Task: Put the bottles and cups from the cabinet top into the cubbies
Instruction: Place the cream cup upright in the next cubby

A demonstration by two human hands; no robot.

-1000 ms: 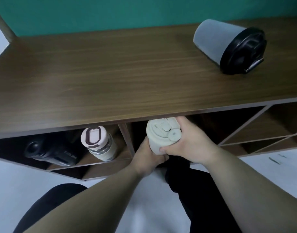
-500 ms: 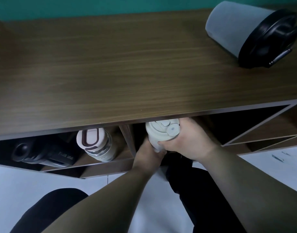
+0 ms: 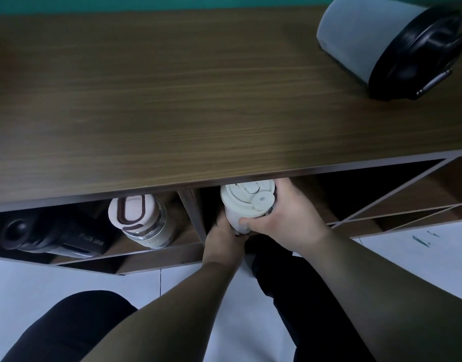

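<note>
Under the cabinet top (image 3: 198, 100), both hands' fingers (image 3: 246, 222) closed round cream cup (image 3: 244, 205).

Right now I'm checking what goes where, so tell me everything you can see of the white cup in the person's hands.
The white cup is a cream-coloured travel cup, plastic by its look, with a matching lid that carries a flip tab and a round cap. It stands upright at the mouth of the middle cubby, its lid partly under the cabinet top. The right hand wraps its side; the left hand supports it lower down. Small dark lettering shows on its side, too small to read. Its base is hidden.
</note>
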